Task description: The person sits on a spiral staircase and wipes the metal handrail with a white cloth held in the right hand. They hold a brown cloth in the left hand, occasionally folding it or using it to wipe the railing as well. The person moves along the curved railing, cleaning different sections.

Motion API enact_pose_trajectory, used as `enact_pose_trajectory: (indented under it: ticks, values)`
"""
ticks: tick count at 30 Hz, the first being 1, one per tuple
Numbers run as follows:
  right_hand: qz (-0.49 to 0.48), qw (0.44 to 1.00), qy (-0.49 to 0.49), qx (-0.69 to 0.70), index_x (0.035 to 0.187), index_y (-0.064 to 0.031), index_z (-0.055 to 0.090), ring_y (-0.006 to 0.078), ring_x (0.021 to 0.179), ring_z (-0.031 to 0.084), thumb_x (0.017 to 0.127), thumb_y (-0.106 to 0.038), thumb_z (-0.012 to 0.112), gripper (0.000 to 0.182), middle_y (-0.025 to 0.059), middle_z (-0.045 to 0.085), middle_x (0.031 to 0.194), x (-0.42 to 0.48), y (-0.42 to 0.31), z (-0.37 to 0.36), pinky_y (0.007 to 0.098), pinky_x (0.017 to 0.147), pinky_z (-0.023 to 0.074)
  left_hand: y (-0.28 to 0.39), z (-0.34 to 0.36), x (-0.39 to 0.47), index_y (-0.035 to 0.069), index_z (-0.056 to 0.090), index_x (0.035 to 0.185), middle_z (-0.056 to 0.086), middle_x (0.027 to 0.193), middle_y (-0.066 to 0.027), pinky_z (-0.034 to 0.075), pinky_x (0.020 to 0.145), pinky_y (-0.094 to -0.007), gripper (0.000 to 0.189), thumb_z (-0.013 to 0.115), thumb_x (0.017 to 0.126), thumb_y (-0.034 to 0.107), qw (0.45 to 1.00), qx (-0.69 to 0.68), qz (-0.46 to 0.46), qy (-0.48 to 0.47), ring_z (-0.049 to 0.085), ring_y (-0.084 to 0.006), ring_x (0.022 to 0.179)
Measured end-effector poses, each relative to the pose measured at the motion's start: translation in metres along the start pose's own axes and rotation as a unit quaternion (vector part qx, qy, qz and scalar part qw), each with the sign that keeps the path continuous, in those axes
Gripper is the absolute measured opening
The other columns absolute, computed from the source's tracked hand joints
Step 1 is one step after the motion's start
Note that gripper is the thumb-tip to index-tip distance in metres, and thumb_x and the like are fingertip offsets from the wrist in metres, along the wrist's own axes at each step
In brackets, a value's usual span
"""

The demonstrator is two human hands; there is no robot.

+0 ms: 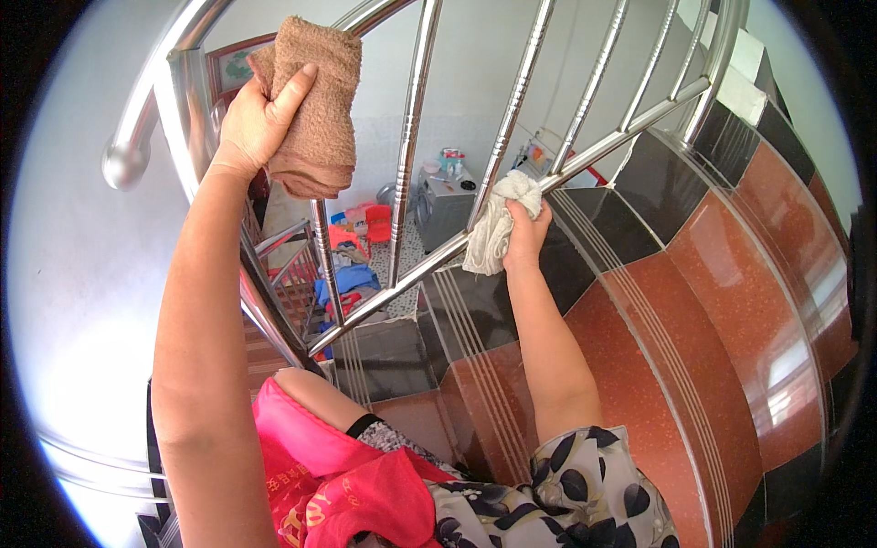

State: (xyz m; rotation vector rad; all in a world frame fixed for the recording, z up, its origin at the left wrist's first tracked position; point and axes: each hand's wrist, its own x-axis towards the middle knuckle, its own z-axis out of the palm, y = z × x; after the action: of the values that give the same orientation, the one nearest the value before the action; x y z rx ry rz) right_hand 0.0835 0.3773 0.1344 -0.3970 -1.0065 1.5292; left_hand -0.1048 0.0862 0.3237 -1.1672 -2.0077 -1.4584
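Observation:
My left hand (pixel 257 123) grips a folded brown towel (pixel 318 109) in front of the upper part of the stainless-steel stair railing (pixel 411 137), near its corner post (pixel 183 109). My thumb lies across the front of the towel. Lower and to the right, my right hand (pixel 527 229) is closed on a crumpled white cloth (pixel 497 226). That cloth lies against the railing's slanting bottom rail (pixel 438 257), beside the foot of a baluster. Both cloths hide the stretches of metal behind them.
Red and black tiled stairs (pixel 637 322) curve up to the right. Through the balusters a lower floor shows, with a grey washing machine (pixel 445 205), a small red chair (pixel 378 222) and a heap of clothes (pixel 349 281). A white wall (pixel 89 260) stands at the left.

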Motion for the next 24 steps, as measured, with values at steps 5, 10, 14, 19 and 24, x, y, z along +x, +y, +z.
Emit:
enact_pose_trajectory:
  ticks: [5,10,14,19,24]
  values:
    - [-0.040,0.998,0.014,-0.039,0.128,-0.0042,0.029,0.0248,0.108,0.047,0.072,-0.010,0.067,0.068,0.0140,0.042,0.120,-0.001,0.003,0.000,0.0364,0.091,0.0397,0.002,0.000,-0.001,0.005,0.059,0.115,0.063,0.105,-0.0188,0.040,0.093,-0.0353,0.071,0.051,0.076,0.064,1.000,0.009,0.009,0.006,0.058,-0.0307,0.104]
    - [-0.023,1.000,-0.010,0.012,0.126,-0.0058,0.029,0.0249,0.106,0.048,0.072,-0.009,0.067,0.065,0.0139,0.043,0.118,0.006,0.009,-0.008,0.0374,0.089,0.0424,-0.002,0.002,0.002,0.005,0.059,0.115,0.063,0.105,-0.0191,0.040,0.093,-0.0356,0.071,0.051,0.076,0.064,1.000,0.005,-0.004,0.000,0.058,-0.0314,0.104]
    - [-0.016,1.000,-0.004,0.011,0.124,-0.0067,0.028,0.0259,0.103,0.052,0.074,-0.007,0.065,0.062,0.0146,0.045,0.115,0.006,0.010,-0.010,0.0389,0.085,0.0472,-0.004,0.002,0.002,0.006,0.059,0.115,0.063,0.106,-0.0191,0.040,0.093,-0.0360,0.071,0.052,0.075,0.064,1.000,-0.002,0.002,0.004,0.058,-0.0317,0.105]
    - [-0.007,1.000,0.001,0.010,0.121,-0.0051,0.032,0.0234,0.104,0.048,0.072,-0.010,0.068,0.062,0.0129,0.043,0.116,-0.001,0.003,-0.006,0.0363,0.087,0.0415,-0.001,0.002,0.001,0.007,0.059,0.115,0.063,0.106,-0.0187,0.040,0.093,-0.0362,0.070,0.052,0.076,0.064,1.000,0.007,-0.001,0.011,0.058,-0.0316,0.105]
    - [-0.056,0.998,-0.007,-0.013,0.126,-0.0044,0.030,0.0236,0.107,0.046,0.073,-0.011,0.068,0.065,0.0128,0.042,0.119,-0.006,0.005,-0.002,0.0354,0.090,0.0406,0.000,0.001,0.000,0.006,0.059,0.114,0.063,0.105,-0.0188,0.040,0.093,-0.0361,0.070,0.052,0.075,0.064,1.000,0.015,0.009,0.015,0.058,-0.0315,0.104]
